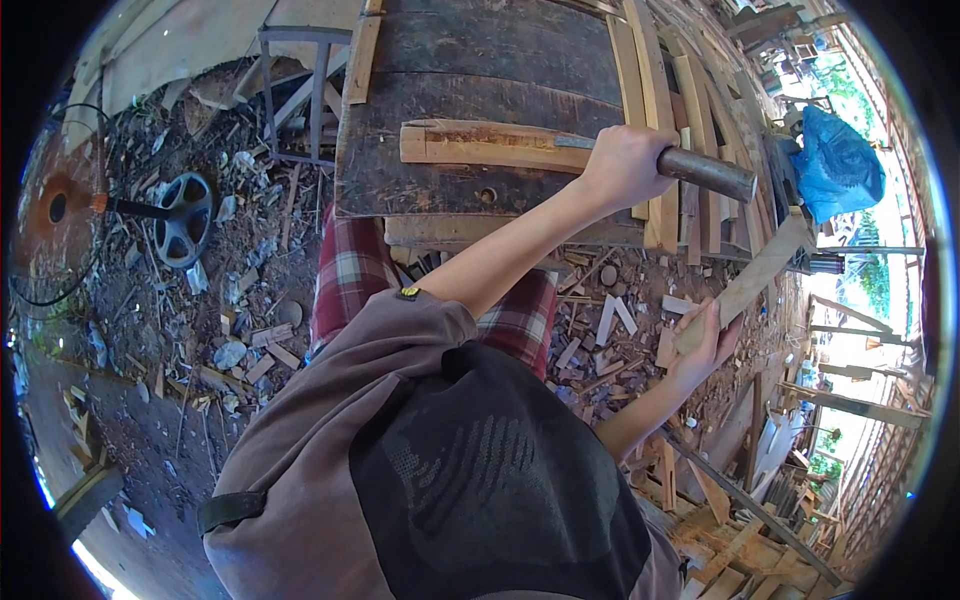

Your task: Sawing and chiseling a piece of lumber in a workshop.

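My left hand [625,165] is wrapped round a chisel, whose thick round wooden handle [712,173] sticks out to the right. The chisel's narrow metal blade [573,143] lies over the right part of a wooden piece [480,145] with a rough, darker upper edge. That piece rests across the dark plank workbench [480,45]. Off to the right, below the bench's edge, my right hand [710,335] grips the lower end of a flat length of wood [755,277]. Its other end slants up to the right, apart from the chisel.
Long wooden strips [655,90] lie along the bench's right side. Beyond them is a blue plastic bag [840,165]. A metal frame [318,95] stands left of the bench, near a wheel-like part [185,220]. Wood offcuts [270,345] litter the ground.
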A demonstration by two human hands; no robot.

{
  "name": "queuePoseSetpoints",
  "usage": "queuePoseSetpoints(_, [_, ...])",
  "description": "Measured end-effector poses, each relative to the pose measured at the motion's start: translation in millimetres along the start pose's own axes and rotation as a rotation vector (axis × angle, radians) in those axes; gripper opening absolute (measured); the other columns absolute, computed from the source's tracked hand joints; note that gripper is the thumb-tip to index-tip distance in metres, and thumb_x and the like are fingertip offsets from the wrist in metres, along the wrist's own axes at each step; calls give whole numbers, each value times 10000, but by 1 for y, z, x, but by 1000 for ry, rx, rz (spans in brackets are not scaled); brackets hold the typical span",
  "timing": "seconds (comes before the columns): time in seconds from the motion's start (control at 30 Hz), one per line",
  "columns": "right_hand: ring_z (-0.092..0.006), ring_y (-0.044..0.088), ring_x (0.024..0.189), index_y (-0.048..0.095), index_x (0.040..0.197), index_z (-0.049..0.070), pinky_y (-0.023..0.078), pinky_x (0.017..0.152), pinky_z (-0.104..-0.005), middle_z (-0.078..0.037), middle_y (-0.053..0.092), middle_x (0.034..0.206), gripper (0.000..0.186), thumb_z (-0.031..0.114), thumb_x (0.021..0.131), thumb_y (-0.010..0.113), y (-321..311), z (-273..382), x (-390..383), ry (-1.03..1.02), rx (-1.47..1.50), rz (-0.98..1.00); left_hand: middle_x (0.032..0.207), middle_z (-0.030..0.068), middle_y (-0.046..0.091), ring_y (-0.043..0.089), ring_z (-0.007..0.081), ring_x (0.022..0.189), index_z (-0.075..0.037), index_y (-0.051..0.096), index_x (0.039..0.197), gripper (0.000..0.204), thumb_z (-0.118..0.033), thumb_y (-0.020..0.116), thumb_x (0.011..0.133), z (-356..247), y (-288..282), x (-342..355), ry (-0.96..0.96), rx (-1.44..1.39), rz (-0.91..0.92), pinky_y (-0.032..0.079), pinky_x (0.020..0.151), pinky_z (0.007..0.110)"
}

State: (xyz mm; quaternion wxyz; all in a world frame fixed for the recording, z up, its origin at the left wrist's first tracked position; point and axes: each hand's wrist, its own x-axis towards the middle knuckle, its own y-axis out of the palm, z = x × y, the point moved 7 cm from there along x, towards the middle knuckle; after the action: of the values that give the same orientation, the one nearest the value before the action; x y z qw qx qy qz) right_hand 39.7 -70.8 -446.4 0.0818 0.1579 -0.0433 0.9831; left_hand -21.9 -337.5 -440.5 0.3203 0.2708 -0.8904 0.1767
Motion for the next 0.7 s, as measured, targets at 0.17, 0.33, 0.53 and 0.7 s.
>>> queuePoseSetpoints(0.17, [-134, 516, 566, 474, 1225, 2, 408, 469, -254, -90, 556, 863, 460, 182, 849, 670, 10, 16, 11, -22, -95, 46, 634, 136, 597, 611, 353, 631, -74, 605, 728, 140, -132, 691, 633, 4, 9, -3, -26, 40, 34, 478, 582, 441])
queuePoseSetpoints(0.33, [-166, 519, 558, 393, 1348, -22, 408, 451, -277, -114, 536, 822, 632, 241, 828, 639, 25, 49, 12, -171, 286, -79, 610, 139, 590, 607, 359, 606, -80, 606, 725, 121, -116, 674, 631, 2, 16, -3, -25, 85, 70, 477, 562, 451])
queuePoseSetpoints(0.53, [-177, 491, 530, 368, 1341, -56, 403, 455, -269, -130, 501, 778, 666, 306, 840, 616, 40, 38, 10, -173, -12, 58, 613, 146, 598, 617, 361, 617, -84, 618, 734, 111, -130, 673, 650, 1, 13, 0, -53, 66, 18, 492, 581, 451])
queuePoseSetpoints(0.7, [-169, 484, 526, 366, 1352, -42, 403, 458, -265, -122, 490, 772, 636, 292, 864, 598, 32, 54, 12, -182, 258, -19, 630, 134, 618, 626, 354, 608, -89, 598, 696, 141, -188, 696, 675, -2, 14, -4, -72, 89, 19, 500, 577, 450])
